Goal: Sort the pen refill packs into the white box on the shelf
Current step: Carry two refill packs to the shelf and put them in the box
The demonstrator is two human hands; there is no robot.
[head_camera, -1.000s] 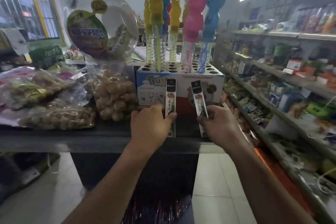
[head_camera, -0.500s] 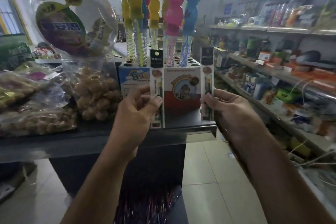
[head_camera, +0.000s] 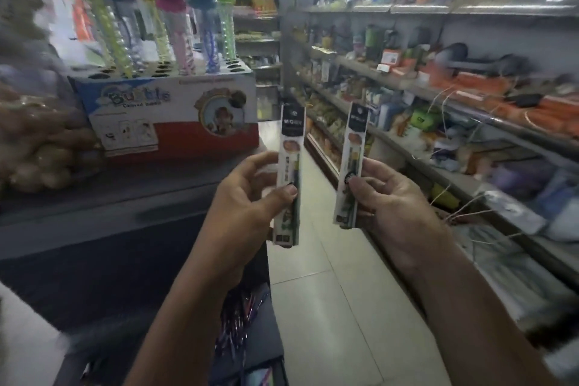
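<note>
I hold two long narrow pen refill packs upright in front of me, each white with a black top. My left hand (head_camera: 250, 194) pinches one pack (head_camera: 290, 147) between thumb and fingers at its lower half. My right hand (head_camera: 388, 197) grips the other pack (head_camera: 352, 150) the same way, a little to the right. The packs stand apart, over the aisle floor. No white box shows clearly among the blurred shelf goods.
A dark counter (head_camera: 94, 213) on the left carries a bubble wand display box (head_camera: 175, 116) and bags of round snacks (head_camera: 37, 147). Stocked shelves (head_camera: 438, 97) line the right side. A tiled aisle floor (head_camera: 329, 291) runs between them.
The view has swung to the right, toward the shelves. Both hands have lifted the packs off the counter and carried them rightward over the aisle.
</note>
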